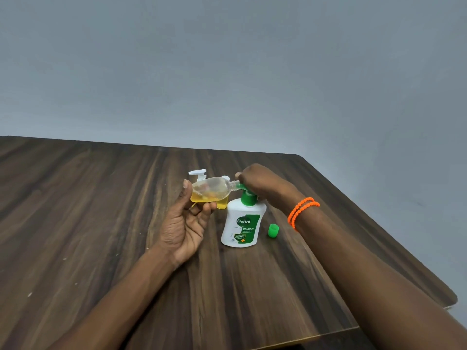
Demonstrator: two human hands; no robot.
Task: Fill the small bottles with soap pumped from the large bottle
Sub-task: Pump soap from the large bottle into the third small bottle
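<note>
Grey wall behind dark wood table (101, 210). By large bottle (241, 223): my left hand (188, 218) grasps small bottle (212, 189); right hand (260, 181) clenched on pump.

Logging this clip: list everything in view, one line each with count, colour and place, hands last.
Large pump bottle: 1, white with green label and green pump, upright at table centre.
Small clear bottle: 1, partly filled with yellow soap, held on its side, mouth at the green pump's nozzle.
Bottles behind it: mostly hidden; a white pump top and some yellow liquid show, count unclear.
Green cap: 1, loose on table, right of large bottle.
Table: 1, dark wood grain.
Wall: grey-blue, behind table.
Orange bracelet: looped on right wrist.
Left hand: holds small clear bottle.
Right hand: on the green pump head.
</note>
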